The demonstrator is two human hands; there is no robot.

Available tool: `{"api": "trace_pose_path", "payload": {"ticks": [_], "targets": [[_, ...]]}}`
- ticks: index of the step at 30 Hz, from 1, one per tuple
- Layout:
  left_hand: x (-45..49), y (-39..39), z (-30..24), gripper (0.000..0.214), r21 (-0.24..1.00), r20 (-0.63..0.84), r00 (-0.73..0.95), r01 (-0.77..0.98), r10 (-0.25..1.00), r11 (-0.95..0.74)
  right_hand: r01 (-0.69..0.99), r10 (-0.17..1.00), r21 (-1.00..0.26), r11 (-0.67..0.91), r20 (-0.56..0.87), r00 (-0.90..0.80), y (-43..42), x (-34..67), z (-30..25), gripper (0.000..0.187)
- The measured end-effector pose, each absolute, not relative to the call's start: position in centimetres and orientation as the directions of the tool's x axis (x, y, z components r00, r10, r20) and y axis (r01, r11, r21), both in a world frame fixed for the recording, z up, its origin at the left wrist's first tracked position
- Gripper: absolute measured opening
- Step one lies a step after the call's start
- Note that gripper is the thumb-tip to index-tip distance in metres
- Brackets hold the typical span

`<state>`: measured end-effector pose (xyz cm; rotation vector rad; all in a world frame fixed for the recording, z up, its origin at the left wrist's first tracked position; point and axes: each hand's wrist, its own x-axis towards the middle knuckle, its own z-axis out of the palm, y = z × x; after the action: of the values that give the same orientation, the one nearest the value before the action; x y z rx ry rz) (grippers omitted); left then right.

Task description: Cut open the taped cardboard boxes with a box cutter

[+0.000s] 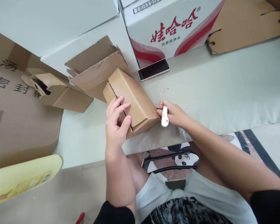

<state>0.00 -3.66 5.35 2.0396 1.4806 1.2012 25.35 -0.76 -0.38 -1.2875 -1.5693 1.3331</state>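
A small brown cardboard box (133, 96) stands tilted on the pale cloth-covered table, a dark open seam running along its left side. My left hand (116, 121) holds it from the left, with the fingers and thumb curved over the seam edge. At the box's lower right corner, my right hand (170, 113) is closed around a white box cutter (164, 117). Its pale handle end with a small slot points toward me. Whether a blade touches the cardboard is hidden behind the fingers and the box corner.
Behind the box are an open carton (98, 68) and a phone (154, 69). A smaller folded box (70, 96) lies left, before a large brown carton (25, 124). White-red water carton (172, 28) and flat cardboard (245, 28) line the back. A yellow rounded object (25, 177) juts in lower left.
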Motion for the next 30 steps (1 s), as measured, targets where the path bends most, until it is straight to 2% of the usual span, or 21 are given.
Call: {"api": "trace_pose_path", "payload": {"ticks": [4, 6, 8, 11, 14, 16, 18, 19, 21, 22, 24, 25, 27, 29, 30], "targets": [[-0.4, -3.8, 4.3, 0.051, 0.775, 0.451, -0.008, 0.499, 0.892, -0.387, 0.051, 0.959, -0.998, -0.033, -0.046, -0.280, -1.1, 24.8, 0.3, 0.036], [0.3, -4.0, 4.3, 0.060, 0.859, 0.427, -0.105, 0.358, 0.898, -0.366, -0.037, 0.970, -0.999, -0.008, 0.002, -0.242, -1.0, 24.8, 0.6, 0.042], [1.3, -4.2, 4.6, 0.068, 0.945, 0.318, -0.172, 0.141, 0.932, -0.296, -0.144, 0.981, -0.989, 0.045, 0.070, -0.180, -1.0, 25.1, 1.0, 0.049], [2.8, -4.3, 5.2, 0.076, 0.986, 0.112, -0.140, -0.111, 0.984, -0.128, -0.276, 0.978, -0.949, 0.152, 0.185, -0.099, -1.4, 25.7, 2.2, 0.054], [3.2, -4.0, 5.3, 0.053, 0.967, -0.070, -0.061, -0.248, 0.996, 0.053, -0.183, 0.957, -0.943, 0.278, 0.288, -0.029, -2.4, 26.5, 4.0, 0.044], [3.0, -3.8, 5.2, 0.044, 0.923, -0.242, 0.044, -0.296, 0.969, 0.244, -0.118, 0.922, -0.916, 0.383, 0.371, 0.112, -3.1, 26.9, 5.1, 0.034], [2.8, -3.8, 5.3, 0.052, 0.878, -0.396, 0.131, -0.234, 0.909, 0.417, -0.150, 0.859, -0.861, 0.486, 0.439, 0.264, -3.7, 27.5, 6.0, 0.027], [2.8, -3.8, 5.3, 0.051, 0.863, -0.463, 0.165, -0.140, 0.871, 0.486, -0.177, 0.831, -0.832, 0.527, 0.460, 0.312, -3.9, 27.7, 6.3, 0.025], [2.8, -3.8, 5.2, 0.033, 0.821, -0.571, 0.221, 0.140, 0.791, 0.553, -0.217, 0.822, -0.807, 0.549, 0.474, 0.315, -4.3, 28.3, 6.7, 0.023], [2.9, -3.7, 5.0, 0.021, 0.799, -0.595, 0.225, 0.267, 0.772, 0.538, -0.210, 0.850, -0.834, 0.511, 0.453, 0.268, -4.4, 28.5, 6.8, 0.023], [3.1, -3.3, 4.4, 0.019, 0.800, -0.549, 0.165, 0.387, 0.819, 0.459, -0.110, 0.924, -0.924, 0.367, 0.349, 0.155, -4.7, 28.9, 7.0, 0.023], [3.2, -3.1, 4.0, 0.021, 0.843, -0.446, 0.083, 0.374, 0.891, 0.387, -0.037, 0.951, -0.955, 0.293, 0.287, 0.113, -4.9, 29.0, 7.1, 0.024], [3.6, -2.5, 3.3, 0.026, 0.947, -0.143, -0.108, 0.274, 0.984, 0.167, 0.086, 0.972, -0.975, 0.207, 0.215, 0.099, -5.1, 29.0, 7.2, 0.025], [4.0, -1.9, 2.5, 0.045, 0.980, 0.124, -0.203, 0.179, 0.971, -0.088, 0.126, 0.966, -0.968, 0.217, 0.231, 0.115, -5.3, 28.8, 7.2, 0.025], [4.2, -1.6, 2.1, 0.058, 0.972, 0.206, -0.196, 0.151, 0.959, -0.178, 0.125, 0.965, -0.966, 0.226, 0.240, 0.108, -5.3, 28.7, 7.1, 0.025]]}}
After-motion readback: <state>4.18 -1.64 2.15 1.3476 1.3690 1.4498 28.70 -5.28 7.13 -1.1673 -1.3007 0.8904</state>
